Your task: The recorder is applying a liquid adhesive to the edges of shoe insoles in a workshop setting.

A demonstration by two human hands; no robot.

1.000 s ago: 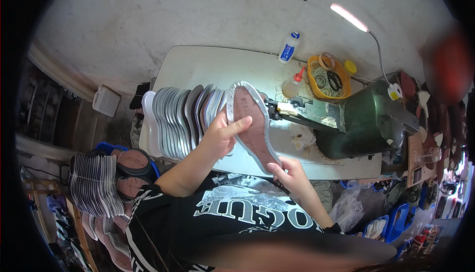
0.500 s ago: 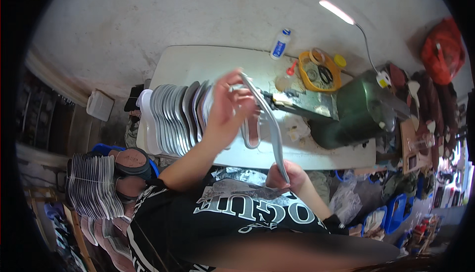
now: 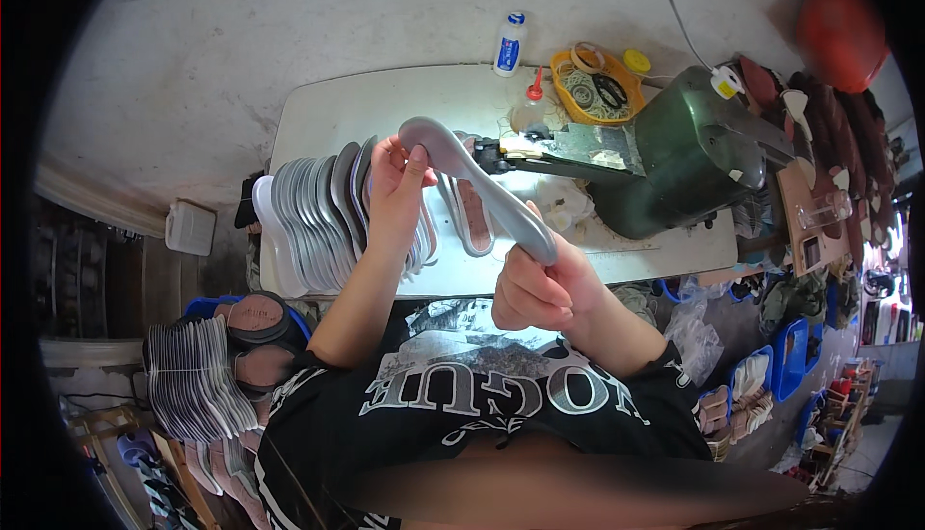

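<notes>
A long grey shoe sole (image 3: 498, 204) hangs in the air above the table's front part, slanting down to the right. My left hand (image 3: 393, 188) grips it near its wide upper end, thumb on the near face and other fingers partly hidden behind. Around the lower end my right hand (image 3: 540, 289) is closed, fingers curled. Beneath the sole, a pink-faced sole with a grey rim (image 3: 474, 217) lies on the table, partly covered. Left of my left hand, a row of grey soles (image 3: 313, 212) stands on edge, packed together.
The white table (image 3: 318, 111) carries a green machine (image 3: 674, 145) with a narrow arm (image 3: 568, 156) behind the sole. A yellow basket (image 3: 631, 111), red-tipped bottle (image 3: 528, 111) and white-blue bottle (image 3: 509, 48) stand at the back. Tied soles (image 3: 193, 376) sit at lower left.
The sole has turned from edge-on to show its broad grey face. My right hand has risen with its lower end; my left hand has shifted left. The view has tilted.
</notes>
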